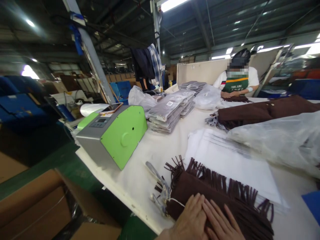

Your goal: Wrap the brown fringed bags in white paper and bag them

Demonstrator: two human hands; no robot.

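Note:
A folded dark brown scarf (185,186) with fringed edges lies at the front of the table. My left hand (191,216) rests flat on it with fingers stretched out, close to a white string. Side by side with it, my right hand (221,220) also presses flat on the brown cloth, its fingers extended. A clear, crumpled plastic tag or wrapper (163,193) hangs off the scarf's left end by the string. Just behind the scarf is a stack of flat white plastic bags (215,150).
A green and grey machine (123,135) with a phone (112,108) on top stands at the left. Bagged grey packs (167,113) are piled behind. More brown scarves (265,110) and clear plastic (282,140) lie right. A co-worker (236,78) sits across. An open carton (50,203) is below left.

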